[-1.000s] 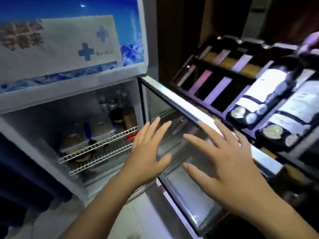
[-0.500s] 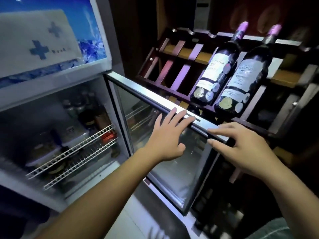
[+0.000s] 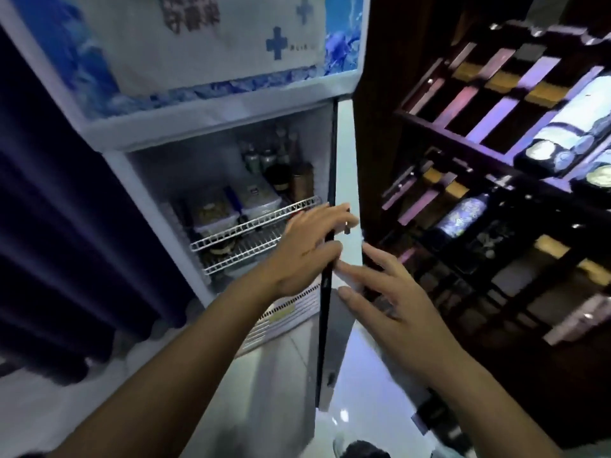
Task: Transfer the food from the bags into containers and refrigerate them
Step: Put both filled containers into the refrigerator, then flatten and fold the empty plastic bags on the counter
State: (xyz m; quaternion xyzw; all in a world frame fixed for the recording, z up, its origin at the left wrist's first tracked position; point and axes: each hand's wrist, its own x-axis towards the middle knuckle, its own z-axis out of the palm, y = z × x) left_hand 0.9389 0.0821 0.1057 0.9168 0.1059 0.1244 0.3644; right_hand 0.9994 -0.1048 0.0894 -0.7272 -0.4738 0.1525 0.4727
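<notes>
1. Pale glossy floor tiles (image 3: 363,375) are seen below a display fridge (image 3: 205,123), with a dark curtain (image 3: 49,226) to its left and a wooden wine rack (image 3: 496,160) to its right.
2. The left hand's fingers (image 3: 334,216) are curled over the edge of the fridge door (image 3: 327,309), which is gripped; the left hand (image 3: 307,249) is placed on the door's inner side.
3. The right hand's fingers (image 3: 360,276) are held straight and spread against the door's outer face, nothing being grasped; the right hand (image 3: 396,305) is set just below the left.
4. The door is seen edge-on, standing open.
5. Two lidded food containers (image 3: 231,209) are stored side by side on the upper wire shelf (image 3: 254,223) inside the fridge, with dark jars and bottles (image 3: 284,170) behind them.
6. Wine bottles (image 3: 575,127) are laid in the rack.
</notes>
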